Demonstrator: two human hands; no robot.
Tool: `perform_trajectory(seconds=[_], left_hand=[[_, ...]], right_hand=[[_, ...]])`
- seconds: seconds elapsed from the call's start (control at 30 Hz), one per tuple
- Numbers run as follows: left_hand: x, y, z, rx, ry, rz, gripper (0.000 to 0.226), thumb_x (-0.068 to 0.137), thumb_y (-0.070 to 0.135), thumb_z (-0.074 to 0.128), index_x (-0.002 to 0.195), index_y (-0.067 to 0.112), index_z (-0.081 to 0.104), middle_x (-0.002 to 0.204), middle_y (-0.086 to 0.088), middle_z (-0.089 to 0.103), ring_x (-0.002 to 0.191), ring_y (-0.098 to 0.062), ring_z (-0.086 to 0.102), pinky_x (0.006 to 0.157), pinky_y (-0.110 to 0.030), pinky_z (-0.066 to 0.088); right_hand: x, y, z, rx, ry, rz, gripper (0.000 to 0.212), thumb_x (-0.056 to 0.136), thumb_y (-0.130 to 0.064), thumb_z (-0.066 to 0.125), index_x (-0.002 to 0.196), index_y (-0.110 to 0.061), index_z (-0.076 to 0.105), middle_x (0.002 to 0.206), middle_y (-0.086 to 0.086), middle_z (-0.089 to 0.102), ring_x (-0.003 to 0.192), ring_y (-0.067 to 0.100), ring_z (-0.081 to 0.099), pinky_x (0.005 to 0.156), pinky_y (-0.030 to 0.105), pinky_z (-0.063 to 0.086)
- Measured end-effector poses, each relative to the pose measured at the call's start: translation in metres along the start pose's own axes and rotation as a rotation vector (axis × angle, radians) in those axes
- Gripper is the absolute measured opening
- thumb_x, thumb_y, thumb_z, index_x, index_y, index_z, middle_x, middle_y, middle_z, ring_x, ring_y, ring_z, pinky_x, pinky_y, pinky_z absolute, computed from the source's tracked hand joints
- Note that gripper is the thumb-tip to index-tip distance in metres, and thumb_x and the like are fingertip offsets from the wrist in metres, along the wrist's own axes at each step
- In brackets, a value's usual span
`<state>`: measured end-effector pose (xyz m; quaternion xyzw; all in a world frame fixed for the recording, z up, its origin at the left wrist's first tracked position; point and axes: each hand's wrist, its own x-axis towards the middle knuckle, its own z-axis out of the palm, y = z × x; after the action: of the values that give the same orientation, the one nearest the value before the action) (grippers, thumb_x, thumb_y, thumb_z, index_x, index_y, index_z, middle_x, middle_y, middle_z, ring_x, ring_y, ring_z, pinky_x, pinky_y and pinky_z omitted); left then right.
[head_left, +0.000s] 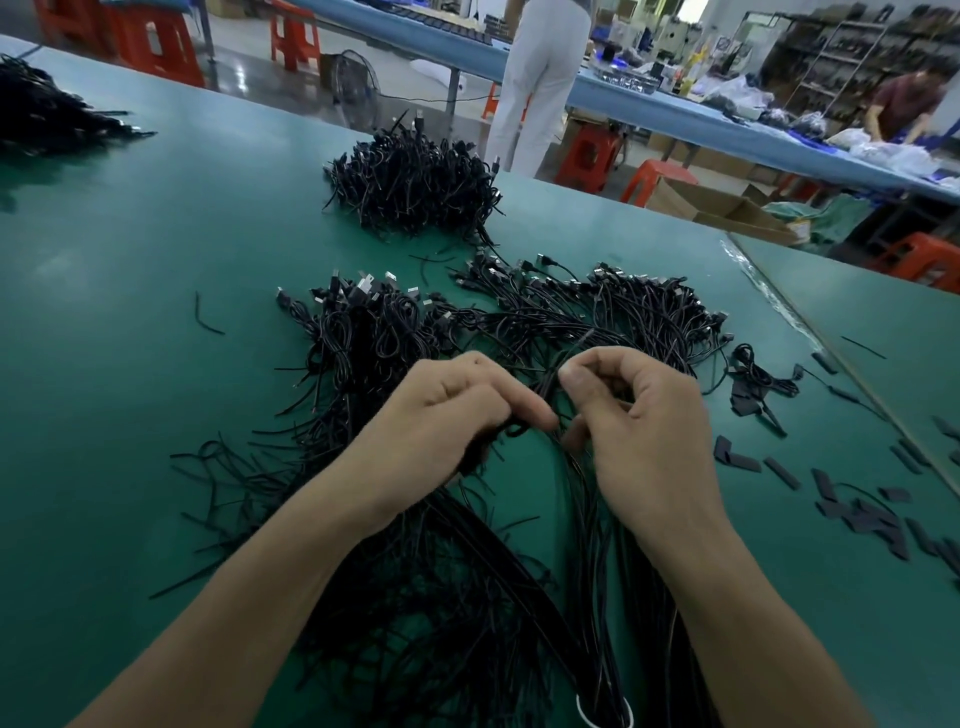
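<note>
We grip thin black cables (563, 467) with both hands: left hand (457, 410), right hand (639, 415). Both are curled tight around them, near the green worktop's (130, 260) front edge.

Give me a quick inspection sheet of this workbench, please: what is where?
Surface: green table, shiny.
Job's things: bundle of black cables, running from the hands toward the person.
Clutter: short black strips scattered right; a stray wire bit left.
Hands: left hand grips the bundle; right hand pinches strands of it.
Cables: heap with plugs beyond the hands; tangled heap farther back.
Surroundings: red stools, cardboard boxes, a standing person by a blue table.
</note>
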<state>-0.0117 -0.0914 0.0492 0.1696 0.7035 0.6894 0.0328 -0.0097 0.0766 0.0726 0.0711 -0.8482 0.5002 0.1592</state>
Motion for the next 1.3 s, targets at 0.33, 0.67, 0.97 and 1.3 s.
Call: perform_trajectory(seconds=[0.33,0.67,0.97,1.3], left_hand=[[0.004,-0.003,0.009,0.214,-0.003,-0.058,0.021,0.100,0.016,0.054,0.101,0.032,0.068,0.074,0.015,0.058,0.063,-0.003,0.049,0.058,-0.013,0.039],[0.003,-0.002,-0.002,-0.191,0.119,-0.024,0.033,0.091,0.043,0.059,0.108,0.021,0.077,0.104,-0.001,0.077,0.105,-0.013,0.070,0.088,-0.025,0.053],[0.003,-0.005,-0.002,-0.087,0.075,0.109,0.034,0.077,0.025,0.077,0.110,0.029,0.073,0.102,0.005,0.077,0.102,-0.013,0.071,0.086,-0.018,0.053],[0.003,-0.005,-0.004,0.354,-0.046,0.259,0.029,0.086,-0.003,0.072,0.105,0.017,0.078,0.096,0.009,0.059,0.094,-0.011,0.058,0.081,-0.016,0.042]], right_hand=[[-0.008,-0.011,0.010,-0.024,0.041,-0.213,0.016,0.093,-0.016,0.066,0.092,-0.032,0.064,0.092,-0.010,0.064,0.087,0.002,0.061,0.072,0.007,0.044],[-0.016,-0.011,0.020,-0.003,-0.168,-0.178,0.023,0.094,-0.004,0.062,0.103,-0.024,0.070,0.101,-0.009,0.069,0.097,0.001,0.064,0.083,0.012,0.050],[-0.012,0.006,0.013,-0.008,-0.211,-0.016,0.016,0.097,-0.013,0.060,0.092,-0.025,0.070,0.088,-0.012,0.071,0.086,0.002,0.066,0.072,0.014,0.048],[-0.010,0.023,0.008,0.151,-0.266,0.114,0.015,0.096,-0.022,0.061,0.087,-0.022,0.073,0.074,-0.001,0.068,0.070,0.014,0.057,0.066,0.028,0.050]])
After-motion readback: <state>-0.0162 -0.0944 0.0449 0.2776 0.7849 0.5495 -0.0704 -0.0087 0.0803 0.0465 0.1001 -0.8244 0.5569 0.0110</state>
